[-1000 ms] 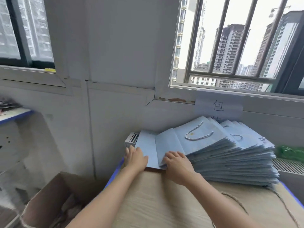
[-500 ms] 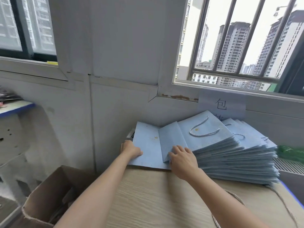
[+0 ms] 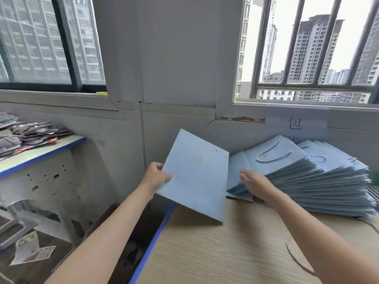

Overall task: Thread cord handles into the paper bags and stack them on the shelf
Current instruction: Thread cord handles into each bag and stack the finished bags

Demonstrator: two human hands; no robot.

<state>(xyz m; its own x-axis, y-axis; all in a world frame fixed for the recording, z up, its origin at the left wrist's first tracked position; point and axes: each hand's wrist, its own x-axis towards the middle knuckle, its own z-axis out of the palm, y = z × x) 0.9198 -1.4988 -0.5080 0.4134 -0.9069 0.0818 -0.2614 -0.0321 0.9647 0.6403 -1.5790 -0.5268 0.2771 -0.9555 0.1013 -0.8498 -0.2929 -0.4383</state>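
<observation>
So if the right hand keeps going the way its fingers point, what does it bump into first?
Probably the fanned stack of blue paper bags: the right hand already lies at its left edge, fingers pointing up-left across it.

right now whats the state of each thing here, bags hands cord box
left hand: grips the lifted bag's left edge
right hand: fingers straight, resting on the stack
lifted bag: flat, tilted up off the table, no handle showing
stack: fanned flat bags on the table, top one with a cord handle
loose cord: lying on the table
box: open, on the floor
</observation>
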